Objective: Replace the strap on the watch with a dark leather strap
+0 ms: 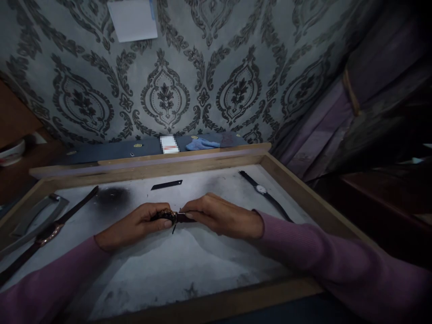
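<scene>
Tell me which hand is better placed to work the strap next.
Probably the right hand: it is at the strap, while the left hand is occupied gripping the watch case.

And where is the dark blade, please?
In the head view, the dark blade lies left of centre in the wooden tray, just beyond the held watch.
</scene>
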{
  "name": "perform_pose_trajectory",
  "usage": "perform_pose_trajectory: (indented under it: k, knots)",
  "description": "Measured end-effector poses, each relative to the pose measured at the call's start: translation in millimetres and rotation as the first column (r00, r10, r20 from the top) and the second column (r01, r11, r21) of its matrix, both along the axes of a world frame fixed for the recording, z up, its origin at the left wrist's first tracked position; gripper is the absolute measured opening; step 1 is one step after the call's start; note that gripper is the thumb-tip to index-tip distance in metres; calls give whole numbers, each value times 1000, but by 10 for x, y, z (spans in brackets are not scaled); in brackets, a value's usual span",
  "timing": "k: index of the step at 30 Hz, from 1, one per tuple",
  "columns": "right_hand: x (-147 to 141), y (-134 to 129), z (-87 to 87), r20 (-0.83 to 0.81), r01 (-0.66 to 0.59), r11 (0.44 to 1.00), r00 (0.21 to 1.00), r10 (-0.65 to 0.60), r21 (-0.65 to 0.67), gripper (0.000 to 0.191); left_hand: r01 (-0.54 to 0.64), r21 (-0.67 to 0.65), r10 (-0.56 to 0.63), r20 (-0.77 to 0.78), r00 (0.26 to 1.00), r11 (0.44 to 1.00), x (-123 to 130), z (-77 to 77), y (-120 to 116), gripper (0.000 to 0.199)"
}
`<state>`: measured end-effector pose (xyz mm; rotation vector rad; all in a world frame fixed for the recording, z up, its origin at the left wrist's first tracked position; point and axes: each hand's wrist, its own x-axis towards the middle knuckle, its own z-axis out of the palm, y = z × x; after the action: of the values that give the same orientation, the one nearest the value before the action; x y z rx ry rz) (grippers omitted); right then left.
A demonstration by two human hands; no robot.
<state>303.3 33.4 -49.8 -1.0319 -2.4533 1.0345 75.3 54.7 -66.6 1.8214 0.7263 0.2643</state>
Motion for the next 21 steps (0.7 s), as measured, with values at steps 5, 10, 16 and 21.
perform_pose_trajectory:
  k: [5, 10, 16, 21]
  knots:
    - [-6, 16, -37, 6, -16, 1000, 1000, 16, 15, 24, 7, 18, -7, -2, 1000, 1000, 8, -7, -8, 24]
    - [-3, 26, -99, -28, -17, 1000, 999, 17, -12, 27, 8, 46, -8, -12, 1000, 999, -1, -35, -13, 24]
    - [-5, 21, -159, -48, -8, 999, 999, 11, 52, 31, 6, 82, -2, -52, 999, 997, 12, -14, -21, 27]
    - [11, 37, -192, -69, -73, 995, 995, 78, 69, 29, 31, 124, -20, -83, 996, 992, 11, -21, -23, 26]
